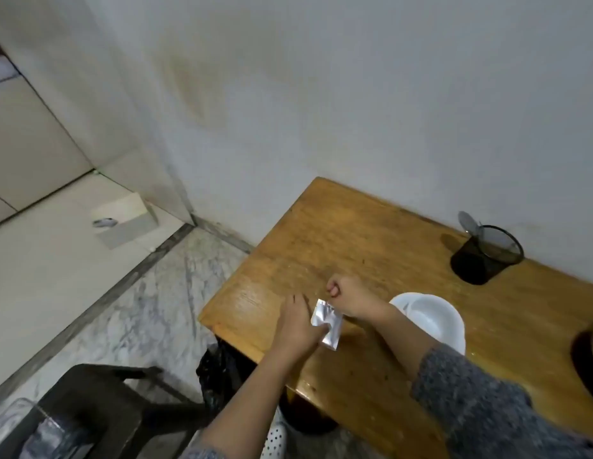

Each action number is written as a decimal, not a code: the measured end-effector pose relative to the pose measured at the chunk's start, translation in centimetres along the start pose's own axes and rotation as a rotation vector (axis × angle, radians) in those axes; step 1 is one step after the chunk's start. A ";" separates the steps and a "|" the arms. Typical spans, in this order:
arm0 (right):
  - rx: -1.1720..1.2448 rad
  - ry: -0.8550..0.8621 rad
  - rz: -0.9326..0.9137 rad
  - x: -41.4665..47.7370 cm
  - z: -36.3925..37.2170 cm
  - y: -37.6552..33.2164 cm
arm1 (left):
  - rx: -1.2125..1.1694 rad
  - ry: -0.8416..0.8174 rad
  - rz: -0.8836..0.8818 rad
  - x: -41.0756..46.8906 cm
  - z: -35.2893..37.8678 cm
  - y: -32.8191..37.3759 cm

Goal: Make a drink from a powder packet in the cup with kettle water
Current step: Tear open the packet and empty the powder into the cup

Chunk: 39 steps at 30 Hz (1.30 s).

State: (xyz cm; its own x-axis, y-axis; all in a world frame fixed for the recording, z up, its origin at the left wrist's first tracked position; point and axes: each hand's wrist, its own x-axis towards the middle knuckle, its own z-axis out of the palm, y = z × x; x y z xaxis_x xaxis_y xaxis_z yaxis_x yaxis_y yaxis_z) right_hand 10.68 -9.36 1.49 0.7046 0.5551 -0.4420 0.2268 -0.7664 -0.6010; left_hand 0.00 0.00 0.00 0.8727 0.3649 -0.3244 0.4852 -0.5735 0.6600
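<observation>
**Both hands on the packet, cup beside them**

At 8 o'clock in the view stands a dark chair (99, 402), with a black bin bag (219, 376) hanging just under the table's near-left corner. On the pale floor at 10 o'clock lies a small box (124, 218).

The left hand (296, 326) pinches the lower part of the silver packet (326, 324) between thumb and fingers, above the wooden table (354, 233). The right hand (349, 294), at 1 o'clock from the left, is curled into a fist at the packet's top edge; it seems to grip the top corner, though the contact is blurred.

The white cup (432, 321) sits on the table at 3 o'clock from the packet, just beside the right forearm. A black mesh holder (485, 258) stands near the wall at 2 o'clock. A dark round object (586, 362), cut off by the frame, lies at the right edge.
</observation>
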 end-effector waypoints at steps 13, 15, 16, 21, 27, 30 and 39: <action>-0.200 -0.137 -0.002 0.6 1.0 0.0 | -0.165 0.003 -0.029 0.8 1.3 -1.1; -0.170 -0.201 -0.003 0.0 -0.2 -0.6 | -0.166 -0.051 -0.009 1.0 0.9 -1.2; -0.148 -0.220 -0.002 -0.3 -1.1 -1.0 | -0.213 -0.067 0.001 1.0 0.7 -1.1; -0.129 -0.147 -0.081 -2.4 -6.1 -3.4 | -0.487 -0.106 0.072 1.1 -2.4 1.1; -0.124 0.068 -0.177 -5.6 -12.4 -6.3 | -0.524 -0.107 0.304 2.1 -7.4 7.0; -0.050 0.181 -0.194 -7.5 -15.4 -7.3 | -0.558 -0.100 0.406 1.9 -9.6 10.6; 0.084 0.470 -0.218 -11.7 -19.3 -8.2 | -0.601 -0.111 0.525 1.2 -11.7 17.3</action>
State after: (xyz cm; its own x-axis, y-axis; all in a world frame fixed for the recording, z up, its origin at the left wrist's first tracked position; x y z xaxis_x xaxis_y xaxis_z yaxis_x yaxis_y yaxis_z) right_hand 13.58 -15.76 24.45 0.8769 0.4794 0.0341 0.3608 -0.6097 -0.7057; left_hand 8.81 -0.96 18.97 0.9943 0.0645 0.0845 -0.0744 -0.1456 0.9865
